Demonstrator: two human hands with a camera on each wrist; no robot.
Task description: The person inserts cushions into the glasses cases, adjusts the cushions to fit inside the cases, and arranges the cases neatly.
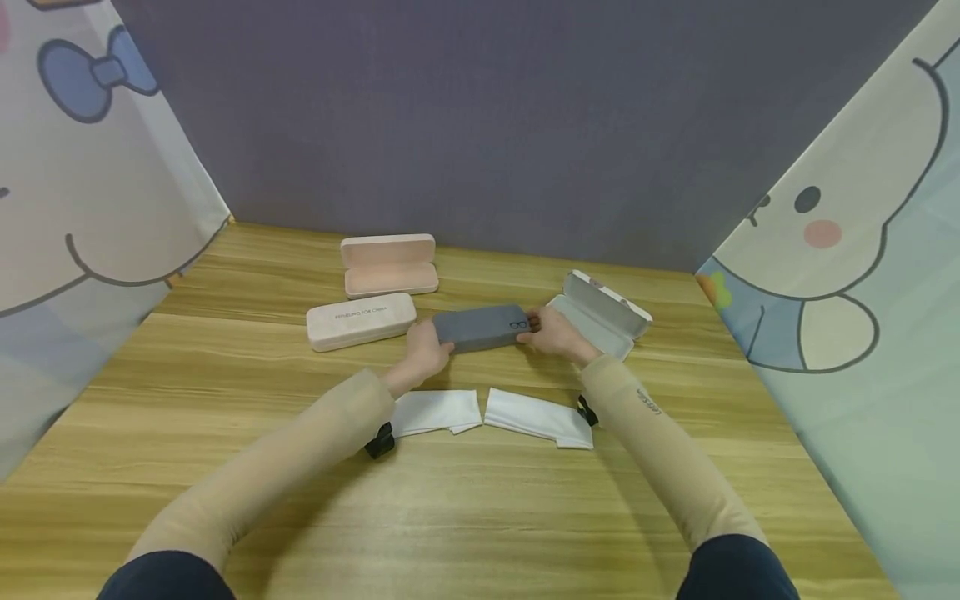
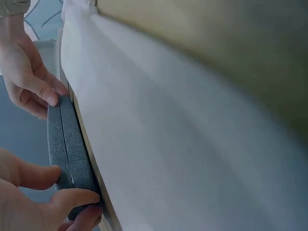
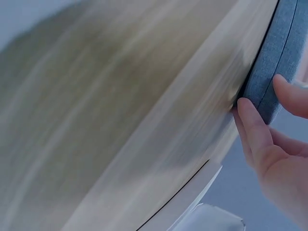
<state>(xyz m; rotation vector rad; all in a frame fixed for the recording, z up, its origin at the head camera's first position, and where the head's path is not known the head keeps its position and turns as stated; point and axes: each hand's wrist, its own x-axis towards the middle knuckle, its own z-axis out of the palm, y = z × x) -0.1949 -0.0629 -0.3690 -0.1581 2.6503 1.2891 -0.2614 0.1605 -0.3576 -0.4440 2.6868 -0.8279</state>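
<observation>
A closed grey-blue glasses case (image 1: 480, 327), with a small spectacles mark at its right end, lies lengthwise between both hands. My left hand (image 1: 426, 348) grips its left end. In the left wrist view, the thumb is on the upper half of the case (image 2: 72, 144) and the fingers bend round the lower edge near the tabletop. The right hand (image 1: 557, 332) holds the opposite end. Seen from the right wrist, thumb and fingertips pinch the corner of the case (image 3: 276, 53), either side of its lid seam.
An open pink case (image 1: 390, 277) stands at the back left, behind a closed white case (image 1: 362, 321) with printed lettering. An open pale case (image 1: 600, 317) sits just right of my right hand. Two folded white cloths (image 1: 438, 411) (image 1: 536, 417) lie in front, beneath the wrists. A grey panel (image 1: 480, 125) rises behind.
</observation>
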